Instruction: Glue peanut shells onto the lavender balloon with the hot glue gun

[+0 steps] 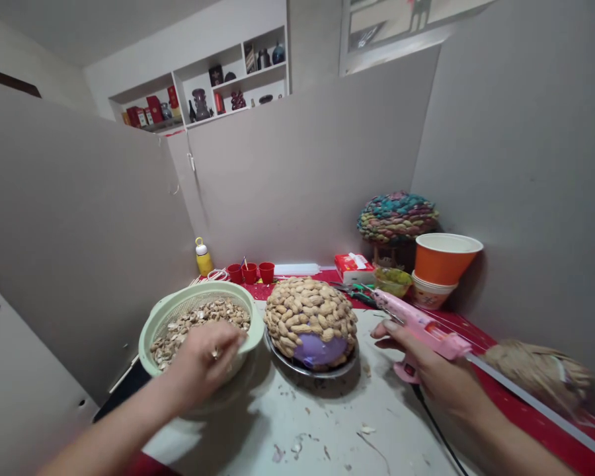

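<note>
Peanuts (198,324) fill the green bowl (153,324) where I see my left hand (205,360) reaching over the near rim; its fingers curl into the shells, but I cannot tell whether they have pinched one. My right hand (434,370) is clenched around the pink glue gun (416,324), nozzle aimed toward the dome (310,317). That dome sits on a metal plate (312,370) just beside the bowl, between my hands, coated in peanuts except for a purple patch low on its near side. Behind the gun stand stacked orange cups (443,268) and three small red cups (250,272).
</note>
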`<action>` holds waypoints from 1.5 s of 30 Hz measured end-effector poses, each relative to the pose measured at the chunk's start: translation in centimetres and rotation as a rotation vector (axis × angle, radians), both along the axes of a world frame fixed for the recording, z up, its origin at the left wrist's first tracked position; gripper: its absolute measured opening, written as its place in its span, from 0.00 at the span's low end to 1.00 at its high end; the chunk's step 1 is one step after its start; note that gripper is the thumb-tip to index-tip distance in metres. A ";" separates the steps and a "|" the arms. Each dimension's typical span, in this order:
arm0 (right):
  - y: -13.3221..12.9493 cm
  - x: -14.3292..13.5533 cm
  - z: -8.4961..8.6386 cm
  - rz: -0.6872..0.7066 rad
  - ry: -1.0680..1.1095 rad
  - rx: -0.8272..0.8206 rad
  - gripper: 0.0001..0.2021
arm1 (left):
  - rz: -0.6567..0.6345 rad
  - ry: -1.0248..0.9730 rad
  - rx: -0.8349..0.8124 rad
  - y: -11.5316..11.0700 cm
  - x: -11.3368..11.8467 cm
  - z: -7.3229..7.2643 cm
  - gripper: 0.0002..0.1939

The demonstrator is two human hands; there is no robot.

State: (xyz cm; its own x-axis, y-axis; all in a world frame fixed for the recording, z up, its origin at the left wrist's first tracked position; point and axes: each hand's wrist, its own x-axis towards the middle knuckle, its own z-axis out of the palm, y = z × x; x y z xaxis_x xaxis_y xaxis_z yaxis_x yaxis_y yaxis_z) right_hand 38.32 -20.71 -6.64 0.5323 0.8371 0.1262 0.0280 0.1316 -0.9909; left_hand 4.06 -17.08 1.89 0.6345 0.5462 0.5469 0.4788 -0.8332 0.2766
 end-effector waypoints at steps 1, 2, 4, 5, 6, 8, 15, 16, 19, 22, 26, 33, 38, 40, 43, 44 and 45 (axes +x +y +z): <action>-0.1 -0.1 0.1 0.022 0.023 -0.036 0.20 | 0.164 0.086 -0.050 1.2 -1.1 0.7 0.11; -0.2 -0.2 0.3 0.045 0.046 -0.073 0.20 | 0.244 0.122 -0.073 2.4 -2.1 1.2 0.11; -0.4 -0.5 0.6 0.053 0.052 -0.088 0.20 | 0.331 0.196 -0.120 4.6 -3.6 1.6 0.09; -0.5 -0.6 0.8 0.046 0.045 -0.083 0.20 | 0.362 0.240 -0.153 5.5 -4.1 1.6 0.06; -0.6 -0.8 1.0 0.038 0.042 -0.083 0.20 | 0.385 0.278 -0.188 6.2 -4.4 1.4 0.05; -0.7 -0.9 1.2 0.026 0.049 -0.089 0.21 | 0.423 0.340 -0.251 7.3 -4.7 0.8 0.05; -0.4 -1.0 1.3 0.017 0.076 -0.055 0.22 | 0.469 0.392 -0.448 8.3 -4.7 -0.5 0.14; -0.4 -1.0 1.4 0.018 0.074 -0.048 0.22 | 0.472 0.361 -0.472 8.4 -4.7 -0.4 0.15; -0.6 -1.1 1.6 0.022 0.063 -0.039 0.22 | 0.472 0.212 -0.552 8.4 -5.1 -0.1 0.15; -0.8 -1.2 1.8 0.026 0.056 -0.036 0.23 | 0.434 0.005 -0.655 8.1 -5.9 0.3 0.13; -0.8 -1.1 1.7 0.043 0.059 -0.017 0.23 | 0.336 -0.294 -0.820 7.4 -6.9 1.1 0.18; -0.7 -0.7 1.4 0.033 0.066 -0.041 0.24 | 0.153 -0.616 -1.095 7.0 -6.7 1.6 0.23; -0.6 -0.8 1.1 -0.012 0.055 -0.094 0.24 | 0.044 -0.732 -1.176 7.4 -6.0 1.6 0.20; -0.8 -0.9 0.9 -0.019 0.038 -0.132 0.24 | 0.023 -0.759 -1.191 7.5 -5.7 1.6 0.19; -1.3 -1.4 1.0 -0.034 0.032 -0.137 0.23 | 0.026 -0.787 -1.202 7.6 -5.4 1.7 0.17; -1.4 -1.6 1.1 -0.051 0.034 -0.138 0.23 | 0.034 -0.794 -1.204 7.6 -5.3 1.7 0.17; -1.5 -1.7 1.2 -0.056 0.036 -0.141 0.22 | 0.043 -0.800 -1.205 7.7 -5.3 1.7 0.17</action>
State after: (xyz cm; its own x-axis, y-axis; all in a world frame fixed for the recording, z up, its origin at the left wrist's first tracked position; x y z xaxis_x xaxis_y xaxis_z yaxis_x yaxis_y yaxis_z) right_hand 36.60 -22.26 -5.47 0.5805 0.8142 -0.0110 -0.0050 -0.0100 -0.9999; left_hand -1.25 -9.41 3.59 0.3564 0.9326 -0.0568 -0.1192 0.1057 0.9872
